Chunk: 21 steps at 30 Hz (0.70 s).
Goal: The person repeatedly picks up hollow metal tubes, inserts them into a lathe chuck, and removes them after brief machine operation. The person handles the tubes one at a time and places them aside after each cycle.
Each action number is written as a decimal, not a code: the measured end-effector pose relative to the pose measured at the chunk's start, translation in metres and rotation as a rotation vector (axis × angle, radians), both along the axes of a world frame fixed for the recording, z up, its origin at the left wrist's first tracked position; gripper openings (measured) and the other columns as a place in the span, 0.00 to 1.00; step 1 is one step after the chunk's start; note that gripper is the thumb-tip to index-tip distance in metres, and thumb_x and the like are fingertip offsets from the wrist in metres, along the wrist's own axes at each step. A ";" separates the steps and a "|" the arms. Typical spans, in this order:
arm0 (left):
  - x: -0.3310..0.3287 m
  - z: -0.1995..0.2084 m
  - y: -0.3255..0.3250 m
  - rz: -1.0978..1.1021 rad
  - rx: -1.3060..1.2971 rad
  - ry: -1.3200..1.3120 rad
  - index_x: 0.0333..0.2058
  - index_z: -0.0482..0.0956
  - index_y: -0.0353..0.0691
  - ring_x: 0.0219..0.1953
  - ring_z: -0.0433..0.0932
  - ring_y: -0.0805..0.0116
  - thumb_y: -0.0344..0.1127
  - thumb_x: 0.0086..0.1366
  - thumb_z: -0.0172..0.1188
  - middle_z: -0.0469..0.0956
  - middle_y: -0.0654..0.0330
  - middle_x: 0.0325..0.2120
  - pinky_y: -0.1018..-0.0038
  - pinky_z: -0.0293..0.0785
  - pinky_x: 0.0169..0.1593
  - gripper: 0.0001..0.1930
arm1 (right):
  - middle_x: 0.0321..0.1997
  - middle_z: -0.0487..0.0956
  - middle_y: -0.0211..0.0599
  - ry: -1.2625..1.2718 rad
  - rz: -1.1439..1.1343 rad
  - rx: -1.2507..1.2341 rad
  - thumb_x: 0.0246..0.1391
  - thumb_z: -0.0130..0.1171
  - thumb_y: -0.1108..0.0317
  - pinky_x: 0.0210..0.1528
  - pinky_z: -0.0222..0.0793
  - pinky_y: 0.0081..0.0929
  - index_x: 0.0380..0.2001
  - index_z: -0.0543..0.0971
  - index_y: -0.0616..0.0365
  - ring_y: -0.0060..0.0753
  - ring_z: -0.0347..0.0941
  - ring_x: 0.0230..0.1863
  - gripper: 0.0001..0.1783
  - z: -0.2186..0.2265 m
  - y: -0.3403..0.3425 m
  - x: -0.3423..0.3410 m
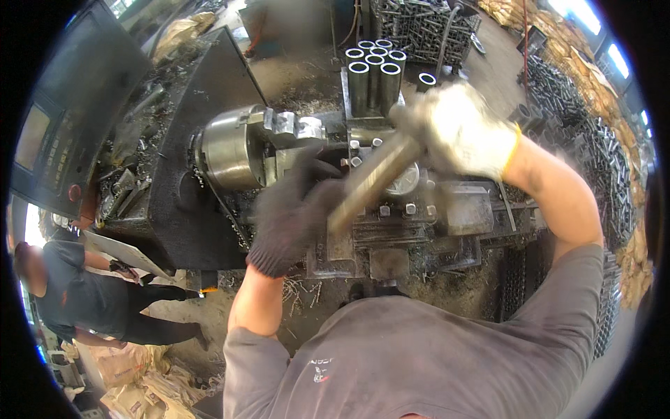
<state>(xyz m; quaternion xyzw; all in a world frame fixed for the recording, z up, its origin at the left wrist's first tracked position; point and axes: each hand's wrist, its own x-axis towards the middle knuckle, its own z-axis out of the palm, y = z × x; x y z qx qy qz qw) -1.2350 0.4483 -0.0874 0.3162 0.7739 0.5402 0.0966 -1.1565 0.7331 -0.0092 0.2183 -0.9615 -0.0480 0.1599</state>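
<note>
My right hand (466,133), in a white knit glove, grips the upper end of a metal tube (377,178), smeared by motion. The tube slants down to the left above a lathe carriage (391,234). My left hand (293,213) wears a dark glove and is close to the tube's lower end. Its fingers are blurred, so I cannot tell whether they touch the tube. Just beyond that hand is the lathe chuck (229,148) with its stepped jaws (285,127). The tool post is partly hidden behind the tube.
Several upright steel tubes (373,87) stand behind the carriage. Another tube (426,82) stands to their right. A wire crate (426,35) of metal parts is at the back, with heaped parts (614,160) on the right. A co-worker (91,293) stands at left beside the dark lathe housing (188,160).
</note>
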 end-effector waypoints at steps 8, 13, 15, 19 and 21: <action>0.002 -0.196 -0.148 0.526 0.185 -0.561 0.50 0.82 0.32 0.34 0.81 0.70 0.40 0.74 0.61 0.83 0.60 0.36 0.70 0.79 0.39 0.16 | 0.35 0.89 0.46 -0.510 -0.526 0.127 0.40 0.79 0.54 0.43 0.84 0.41 0.35 0.91 0.54 0.48 0.88 0.37 0.20 -0.100 0.054 -0.117; 0.014 -0.308 -0.265 1.134 0.679 -0.681 0.37 0.79 0.48 0.28 0.73 0.63 0.60 0.74 0.56 0.76 0.64 0.28 0.61 0.73 0.35 0.21 | 0.33 0.88 0.51 -0.651 -0.347 -0.219 0.49 0.75 0.52 0.39 0.80 0.43 0.33 0.88 0.61 0.49 0.86 0.35 0.21 -0.181 0.099 -0.134; 0.009 -0.329 -0.317 1.366 0.775 -0.708 0.35 0.77 0.51 0.26 0.71 0.62 0.65 0.74 0.54 0.74 0.65 0.27 0.60 0.71 0.34 0.23 | 0.29 0.85 0.50 -0.627 0.054 -0.330 0.50 0.75 0.53 0.37 0.77 0.45 0.32 0.85 0.64 0.51 0.82 0.31 0.22 -0.203 0.115 -0.136; 0.002 -0.335 -0.378 1.302 0.794 -0.745 0.33 0.77 0.53 0.22 0.69 0.64 0.71 0.71 0.52 0.72 0.68 0.21 0.62 0.69 0.30 0.27 | 0.29 0.83 0.53 -0.574 -0.029 -0.326 0.49 0.76 0.52 0.38 0.77 0.46 0.34 0.83 0.66 0.54 0.81 0.32 0.24 -0.219 0.128 -0.135; 0.000 -0.326 -0.384 1.279 0.798 -0.729 0.29 0.73 0.53 0.18 0.65 0.65 0.71 0.72 0.52 0.69 0.67 0.19 0.64 0.64 0.24 0.27 | 0.31 0.84 0.56 -0.504 -0.103 -0.258 0.47 0.77 0.51 0.39 0.78 0.46 0.35 0.84 0.66 0.54 0.83 0.35 0.26 -0.219 0.125 -0.136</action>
